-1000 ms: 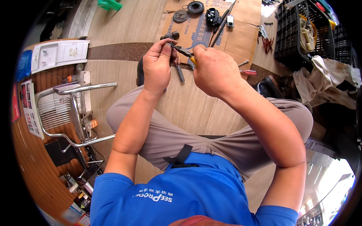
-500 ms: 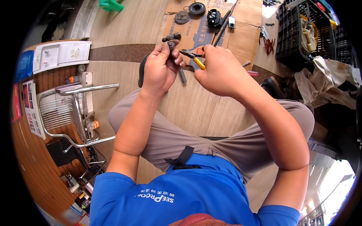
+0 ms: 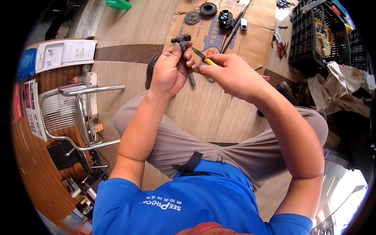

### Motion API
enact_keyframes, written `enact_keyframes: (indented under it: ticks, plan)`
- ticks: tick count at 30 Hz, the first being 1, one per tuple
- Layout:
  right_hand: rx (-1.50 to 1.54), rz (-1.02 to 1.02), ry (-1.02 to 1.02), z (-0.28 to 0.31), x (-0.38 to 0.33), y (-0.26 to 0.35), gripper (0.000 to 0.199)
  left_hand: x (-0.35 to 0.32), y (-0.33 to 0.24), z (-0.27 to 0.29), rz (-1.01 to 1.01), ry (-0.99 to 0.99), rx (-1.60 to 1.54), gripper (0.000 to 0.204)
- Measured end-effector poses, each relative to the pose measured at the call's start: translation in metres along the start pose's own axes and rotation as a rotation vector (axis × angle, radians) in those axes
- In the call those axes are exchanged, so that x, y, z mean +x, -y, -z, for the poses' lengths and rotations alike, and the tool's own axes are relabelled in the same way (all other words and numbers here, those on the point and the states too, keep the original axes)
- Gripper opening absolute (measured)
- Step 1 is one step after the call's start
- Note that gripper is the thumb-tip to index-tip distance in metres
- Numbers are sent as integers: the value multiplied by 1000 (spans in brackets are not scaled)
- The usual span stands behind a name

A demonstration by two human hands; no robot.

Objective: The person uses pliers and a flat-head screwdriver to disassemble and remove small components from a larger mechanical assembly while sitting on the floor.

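Note:
Between the thumb and fingers of my left hand (image 3: pixel 169 74) is a small dark grey metal part (image 3: pixel 183 46), held upright; its lower end is hidden by the fingers. My right hand (image 3: pixel 237 76) is closed around pliers with yellow handles (image 3: pixel 210 62). Their dark jaws point up and left, close to the left fingertips and apart from the metal part. Beyond the left hand lies a hammer (image 3: pixel 181 38) with a dark head. Part of its shaft is covered by that hand, and the grey end shows below it.
Cardboard (image 3: pixel 254 43) on the floor carries a black ring-shaped part (image 3: pixel 208 8), a round grey disc (image 3: pixel 192 17), a black housing (image 3: pixel 226 19) and long dark rods. A black crate (image 3: pixel 307 43) stands right, beside a crumpled cloth (image 3: pixel 333 84). Left is a metal-framed chair (image 3: pixel 62 113).
The pliers have turned in my right hand, from jaws pointing left to jaws tilted upward and seen more edge-on. The metal part in my left fingers stands higher and shows more of its length.

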State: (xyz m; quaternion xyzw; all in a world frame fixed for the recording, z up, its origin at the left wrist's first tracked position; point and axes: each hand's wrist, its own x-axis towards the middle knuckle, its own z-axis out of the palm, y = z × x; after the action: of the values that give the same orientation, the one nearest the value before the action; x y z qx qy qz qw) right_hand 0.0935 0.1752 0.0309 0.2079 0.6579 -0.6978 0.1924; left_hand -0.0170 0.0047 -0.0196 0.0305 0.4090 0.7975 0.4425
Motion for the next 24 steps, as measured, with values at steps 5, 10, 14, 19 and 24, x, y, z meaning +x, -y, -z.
enact_keyframes:
  ticks: [5, 10, 14, 19, 24]
  plan:
    - [-550, 292, -223, -7, 4, -15, 36, 0, 2, -2, -38, -52, 45, 30]
    - [-778, 370, -369, -11, -1, -11, 36, 0, 2, -1, -23, -46, 23, 29]
    - [-910, 459, -479, -12, -1, -11, 35, -1, 2, 2, -8, -18, -4, 29]
    - [-941, 471, -500, -12, -1, -11, 35, -1, 2, -2, 0, -44, 1, 29]
    - [-914, 465, -476, -13, 0, -13, 36, -1, 4, -2, 4, -40, 10, 27]
